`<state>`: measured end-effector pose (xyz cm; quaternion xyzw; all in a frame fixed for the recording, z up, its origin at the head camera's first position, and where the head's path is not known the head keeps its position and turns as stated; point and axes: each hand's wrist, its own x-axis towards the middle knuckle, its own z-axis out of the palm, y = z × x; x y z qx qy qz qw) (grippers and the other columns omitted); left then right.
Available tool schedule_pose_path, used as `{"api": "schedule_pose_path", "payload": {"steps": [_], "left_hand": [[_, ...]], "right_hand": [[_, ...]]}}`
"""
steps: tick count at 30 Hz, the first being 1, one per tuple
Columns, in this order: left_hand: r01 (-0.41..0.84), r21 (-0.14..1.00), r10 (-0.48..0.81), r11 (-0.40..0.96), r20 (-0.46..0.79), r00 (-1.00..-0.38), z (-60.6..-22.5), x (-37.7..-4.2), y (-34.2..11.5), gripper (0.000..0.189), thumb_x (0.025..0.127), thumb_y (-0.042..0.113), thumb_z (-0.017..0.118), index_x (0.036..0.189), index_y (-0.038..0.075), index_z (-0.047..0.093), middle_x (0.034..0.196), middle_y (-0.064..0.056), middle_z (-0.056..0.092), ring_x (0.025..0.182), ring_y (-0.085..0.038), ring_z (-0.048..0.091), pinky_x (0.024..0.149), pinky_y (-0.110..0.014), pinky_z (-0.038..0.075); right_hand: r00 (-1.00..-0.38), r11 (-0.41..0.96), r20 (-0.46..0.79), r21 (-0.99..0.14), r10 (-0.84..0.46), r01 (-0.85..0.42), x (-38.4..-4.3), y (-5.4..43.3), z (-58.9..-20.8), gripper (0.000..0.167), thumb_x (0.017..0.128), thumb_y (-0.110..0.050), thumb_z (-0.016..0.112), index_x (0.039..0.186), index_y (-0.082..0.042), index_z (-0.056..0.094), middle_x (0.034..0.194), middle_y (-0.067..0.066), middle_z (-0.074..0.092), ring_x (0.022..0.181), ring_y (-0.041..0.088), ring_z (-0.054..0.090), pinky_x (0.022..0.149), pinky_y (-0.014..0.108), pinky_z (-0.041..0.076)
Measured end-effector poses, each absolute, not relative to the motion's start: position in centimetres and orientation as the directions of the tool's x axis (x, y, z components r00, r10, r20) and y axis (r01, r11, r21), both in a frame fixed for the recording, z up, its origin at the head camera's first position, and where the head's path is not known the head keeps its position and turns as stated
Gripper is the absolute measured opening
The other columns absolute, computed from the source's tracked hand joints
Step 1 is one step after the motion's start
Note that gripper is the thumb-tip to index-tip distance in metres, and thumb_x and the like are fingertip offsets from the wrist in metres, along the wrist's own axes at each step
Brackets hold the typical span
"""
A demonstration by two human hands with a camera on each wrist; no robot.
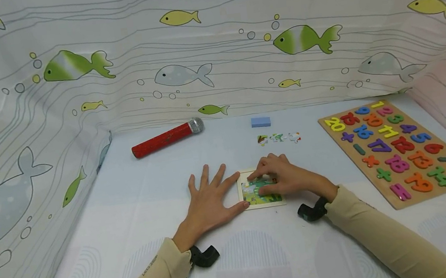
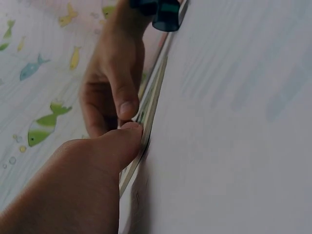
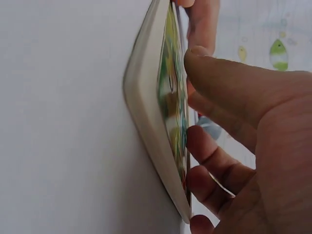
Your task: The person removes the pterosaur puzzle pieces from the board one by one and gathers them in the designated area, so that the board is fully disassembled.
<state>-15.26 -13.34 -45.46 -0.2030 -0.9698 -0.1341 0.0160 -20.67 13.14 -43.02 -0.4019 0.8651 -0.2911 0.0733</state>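
A small jigsaw puzzle with a pale wooden frame lies flat on the table, its picture mostly green. My left hand is spread at the puzzle's left side, with thumb and index fingertip touching the frame's left corners. Over the picture is my right hand, its thumb and bent fingers set apart on the puzzle's face. In the right wrist view, those fingertips meet the picture surface, and no separate piece shows between them. Several loose puzzle pieces lie in a row beyond the puzzle.
A red microphone lies at the back left. Near the back centre is a blue block. To the right lies a wooden number board with colourful numerals and signs. Fish-print cloth walls in the table's back and sides.
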Motion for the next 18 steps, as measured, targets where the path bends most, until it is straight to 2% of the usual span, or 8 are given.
{"api": "schedule_pose_path", "payload": {"steps": [7,18], "left_hand": [[0.387,0.268,0.386,0.882,0.058,-0.921,-45.37,-15.33,-13.21,0.082,0.085,0.082,0.05,0.156,0.044,0.037,0.171,-0.001,0.024,0.158,-0.046,0.008,0.115,-0.077,0.003],[0.38,0.277,0.378,0.883,0.06,-0.924,-45.21,-15.27,-13.16,0.082,0.085,0.081,0.051,0.156,0.043,0.038,0.17,-0.001,0.025,0.158,-0.046,0.009,0.115,-0.076,0.005]], "right_hand": [[-0.693,0.502,0.122,-0.602,-0.711,-0.621,-20.55,13.03,-43.44,0.034,0.089,-0.023,0.079,0.122,-0.021,0.076,0.091,-0.002,0.058,0.081,0.015,0.041,0.076,0.037,0.022],[-0.668,0.486,0.105,-0.605,-0.737,-0.631,-20.35,12.9,-43.4,0.033,0.093,-0.018,0.074,0.126,-0.019,0.074,0.089,-0.004,0.059,0.079,0.014,0.038,0.076,0.037,0.021]]}}
